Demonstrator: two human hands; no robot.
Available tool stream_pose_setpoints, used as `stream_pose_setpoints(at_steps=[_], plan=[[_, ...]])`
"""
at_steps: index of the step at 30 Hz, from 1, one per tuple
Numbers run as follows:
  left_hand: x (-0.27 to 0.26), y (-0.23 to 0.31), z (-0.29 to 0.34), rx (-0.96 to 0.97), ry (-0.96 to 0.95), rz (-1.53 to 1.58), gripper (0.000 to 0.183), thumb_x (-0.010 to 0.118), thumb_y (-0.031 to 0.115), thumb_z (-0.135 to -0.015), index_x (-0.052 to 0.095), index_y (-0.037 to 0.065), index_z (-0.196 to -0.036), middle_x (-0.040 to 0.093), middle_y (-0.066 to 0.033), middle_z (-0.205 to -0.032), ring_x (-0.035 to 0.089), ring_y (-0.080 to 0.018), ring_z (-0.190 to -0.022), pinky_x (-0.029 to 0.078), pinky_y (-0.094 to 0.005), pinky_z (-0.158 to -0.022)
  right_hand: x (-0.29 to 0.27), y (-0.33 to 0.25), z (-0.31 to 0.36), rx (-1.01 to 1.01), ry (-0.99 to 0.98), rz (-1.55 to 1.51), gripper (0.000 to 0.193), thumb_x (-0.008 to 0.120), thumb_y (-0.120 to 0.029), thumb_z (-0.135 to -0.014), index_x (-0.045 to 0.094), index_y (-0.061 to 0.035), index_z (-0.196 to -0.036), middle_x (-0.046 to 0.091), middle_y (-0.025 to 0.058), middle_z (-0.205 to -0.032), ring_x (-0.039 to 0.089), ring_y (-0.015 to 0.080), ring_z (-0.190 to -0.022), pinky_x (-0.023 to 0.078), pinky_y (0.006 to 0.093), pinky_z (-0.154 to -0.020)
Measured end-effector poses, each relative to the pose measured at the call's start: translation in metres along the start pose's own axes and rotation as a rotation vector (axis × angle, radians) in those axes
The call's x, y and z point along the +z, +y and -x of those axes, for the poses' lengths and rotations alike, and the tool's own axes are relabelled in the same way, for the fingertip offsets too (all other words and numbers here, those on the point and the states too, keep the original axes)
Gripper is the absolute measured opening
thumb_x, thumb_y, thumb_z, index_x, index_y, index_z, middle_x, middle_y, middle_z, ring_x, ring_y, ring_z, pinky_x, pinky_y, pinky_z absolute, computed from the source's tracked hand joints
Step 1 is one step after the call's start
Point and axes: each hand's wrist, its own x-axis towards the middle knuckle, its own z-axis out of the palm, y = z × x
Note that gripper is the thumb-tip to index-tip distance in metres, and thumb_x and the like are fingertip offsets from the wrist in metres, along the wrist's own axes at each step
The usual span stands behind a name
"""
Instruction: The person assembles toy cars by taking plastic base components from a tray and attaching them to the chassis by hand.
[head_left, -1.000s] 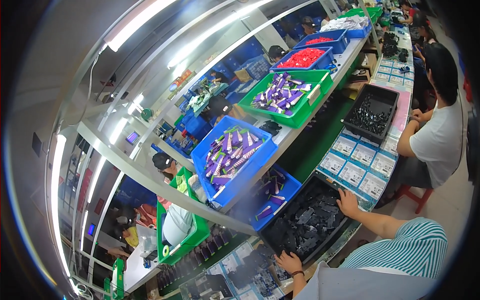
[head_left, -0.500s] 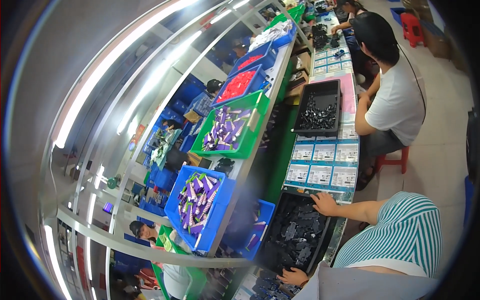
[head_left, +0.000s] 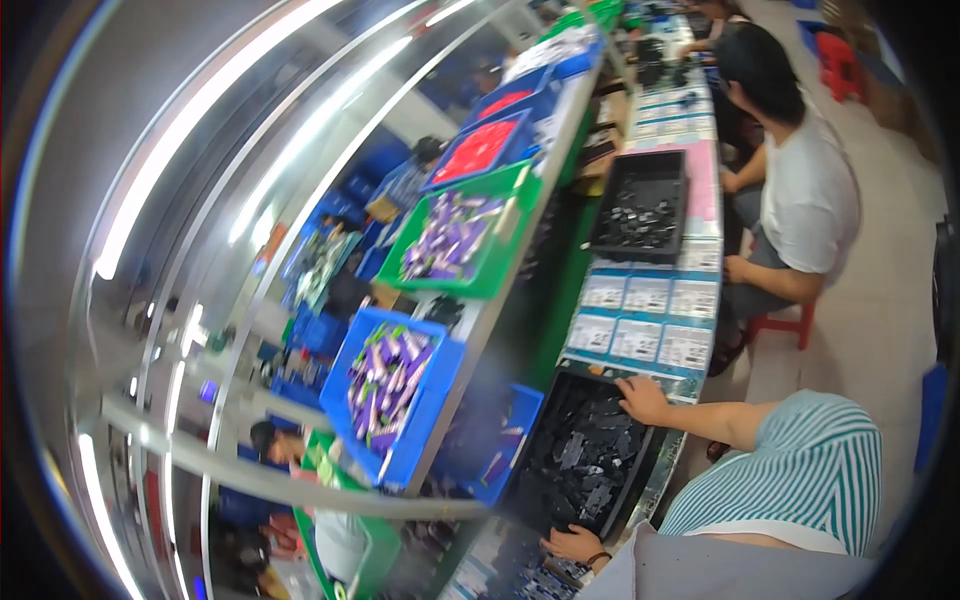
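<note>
Fingers [head_left: 627,388] of both hands [head_left: 647,402] [head_left: 577,545] touch the black tray [head_left: 641,482].

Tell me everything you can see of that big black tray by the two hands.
The black tray is rectangular and open-topped, with raised walls that look like plastic. It holds a jumble of dark, mostly flat pieces and lies slantwise in the picture, beside a blue tray. The right hand rests on its rim; the left hand is at its lower end, though whether it touches is unclear.
</note>
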Motion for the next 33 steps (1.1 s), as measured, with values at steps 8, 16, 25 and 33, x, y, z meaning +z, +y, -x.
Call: stream_pose_setpoints(at_steps=[8,16,25,33], plan=[[-0.011,0.017,-0.012,-0.028,-0.096,0.019,0.036,0.061,0.021,-0.086,0.062,-0.001,-0.115,0.062,-0.0201,-0.116,0.036,-0.0388,-0.134,0.027,-0.0547,-0.109,-0.001,0.005,0.003,0.093,-0.051,0.046,0.057,0.066,-0.021,-0.084,0.046,-0.0057,-0.135,0.055,0.0207,-0.118,0.054,0.0395,-0.105,0.045,0.0479,-0.088],[-0.011,0.013,-0.011,-0.049,-0.06,-0.019,0.039,0.061,0.023,-0.087,0.06,-0.002,-0.117,0.056,-0.018,-0.124,0.035,-0.0372,-0.135,0.027,-0.0515,-0.11,0.019,0.019,0.0,0.025,-0.096,0.056,0.058,0.062,-0.022,-0.089,0.041,-0.0054,-0.14,0.052,0.0207,-0.124,0.052,0.0388,-0.11,0.043,0.0465,-0.093],[-0.014,0.014,-0.003,-0.065,-0.076,-0.021,0.041,0.059,0.024,-0.089,0.059,-0.002,-0.12,0.057,-0.0159,-0.122,0.035,-0.0373,-0.134,0.029,-0.0509,-0.109,0.018,0.023,0.003,-0.003,-0.127,0.096,0.056,0.058,-0.019,-0.091,0.038,-0.005,-0.143,0.051,0.022,-0.125,0.052,0.0396,-0.111,0.042,0.0457,-0.094],[-0.014,0.015,-0.018,-0.083,-0.032,0.032,0.04,0.061,0.02,-0.086,0.057,-0.003,-0.119,0.056,-0.0171,-0.12,0.037,-0.0367,-0.133,0.032,-0.0482,-0.107,0.036,0.046,-0.003,-0.084,-0.116,0.162,0.052,0.051,-0.025,-0.098,0.038,-0.0061,-0.144,0.053,0.0248,-0.125,0.053,0.0427,-0.11,0.044,0.0459,-0.092]])
